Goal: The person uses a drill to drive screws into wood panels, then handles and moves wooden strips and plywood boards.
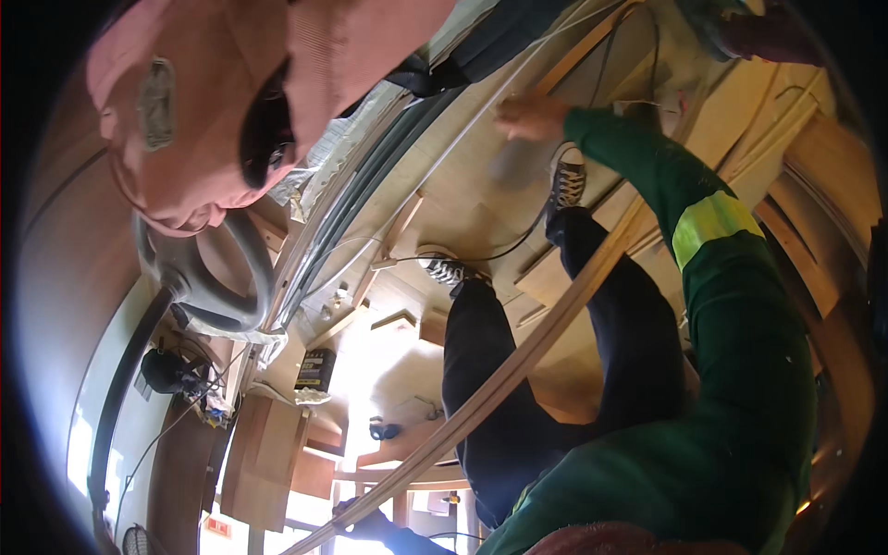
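My left hand, dark against bright light at the lower edge, is closed around the near end of a long, narrow wooden strip. From there the strip slants up and right, passing over my dark-trousered legs. My right arm, in a green sleeve with a yellow band, reaches far forward. At its end my right hand is above the wooden floor, just beyond my sneaker. Motion smears its fingers, so their grip cannot be read. A thin pale line runs close by on its left.
A person in a salmon-coloured garment bends in at the upper left. Beside them lie dark grey tubes. A grey ring on a post, a black box and a dark cable are around. Wooden boards line the right.
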Motion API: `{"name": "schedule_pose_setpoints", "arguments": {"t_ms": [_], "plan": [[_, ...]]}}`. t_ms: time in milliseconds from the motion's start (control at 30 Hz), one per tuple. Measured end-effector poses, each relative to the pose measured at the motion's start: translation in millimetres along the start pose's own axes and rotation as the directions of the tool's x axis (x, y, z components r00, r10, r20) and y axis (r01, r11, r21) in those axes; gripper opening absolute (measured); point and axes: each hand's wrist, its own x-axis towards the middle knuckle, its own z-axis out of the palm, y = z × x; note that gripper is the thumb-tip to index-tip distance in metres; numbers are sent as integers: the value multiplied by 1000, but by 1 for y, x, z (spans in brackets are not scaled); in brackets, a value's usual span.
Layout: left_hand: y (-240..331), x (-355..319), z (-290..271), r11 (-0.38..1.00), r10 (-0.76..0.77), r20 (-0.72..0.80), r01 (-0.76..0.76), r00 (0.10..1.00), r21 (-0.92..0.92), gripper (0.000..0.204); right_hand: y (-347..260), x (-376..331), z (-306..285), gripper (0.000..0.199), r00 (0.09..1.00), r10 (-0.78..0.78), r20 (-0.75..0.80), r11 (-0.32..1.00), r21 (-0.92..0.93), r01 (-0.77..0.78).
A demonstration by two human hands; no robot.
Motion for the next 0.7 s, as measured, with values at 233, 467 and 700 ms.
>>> {"name": "schedule_pose_setpoints", "arguments": {"t_ms": [233,467,700], "plan": [[2,-23,-17,964,-36,180,82,983,-252,22,-257,8,-183,28,935,-306,-182,895,279,347],[-7,-39,-19,945,24,509,147,860,-293,30,-453,-33,-353,28,871,-424,-247,847,232,478],[5,-85,3,941,64,493,112,868,-319,51,-622,-16,-467,27,842,-406,-354,774,356,523]]}}
